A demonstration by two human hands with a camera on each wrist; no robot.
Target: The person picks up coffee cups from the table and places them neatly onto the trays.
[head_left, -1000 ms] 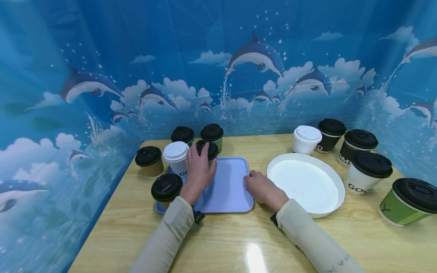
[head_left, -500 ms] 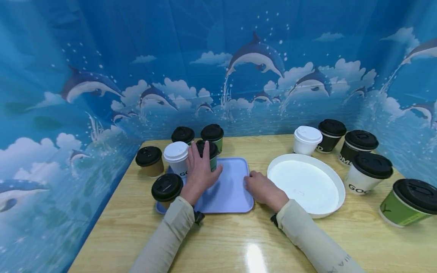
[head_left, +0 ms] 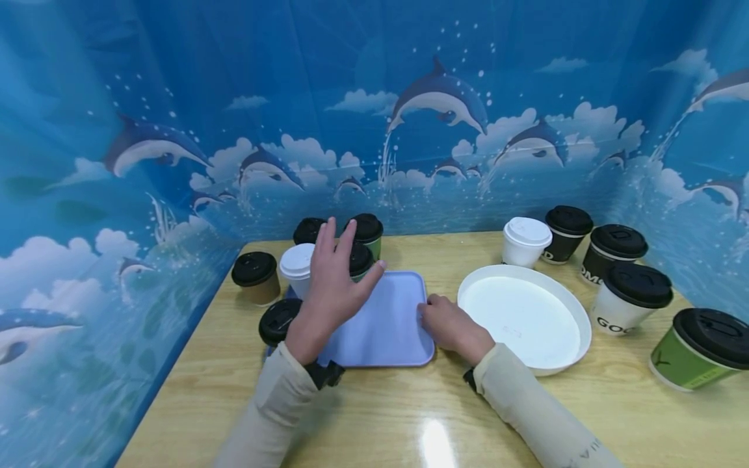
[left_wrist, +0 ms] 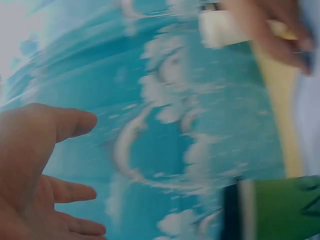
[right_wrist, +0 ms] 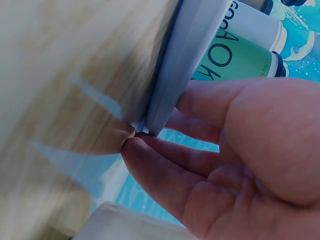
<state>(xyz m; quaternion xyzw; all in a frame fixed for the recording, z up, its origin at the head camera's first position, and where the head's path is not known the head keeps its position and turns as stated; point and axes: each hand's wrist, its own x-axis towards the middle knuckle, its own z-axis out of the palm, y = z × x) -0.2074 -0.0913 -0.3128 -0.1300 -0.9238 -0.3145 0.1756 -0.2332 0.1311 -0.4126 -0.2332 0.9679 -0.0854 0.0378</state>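
On the wooden table (head_left: 386,416): lilac tray (head_left: 383,338), its right edge pinched by my right hand (head_left: 453,327). Just changed: my left hand (head_left: 335,286) has lifted off the green cup (head_left: 361,262), fingers spread, gripping nothing. Cup left toward tray's back, base hidden; that placement looks finished. Counts: one lilac tray, one white round tray (head_left: 529,318); eleven cups (head_left: 617,313), six left, five right; nine black lids (head_left: 620,240), two white lids (head_left: 528,231).

A lavender-blue rectangular tray (head_left: 389,318) with rounded corners and a low raised rim lies flat. A green cup (head_left: 361,262), dark-lettered and black-lidded, stands upright on the tray near its far edge.
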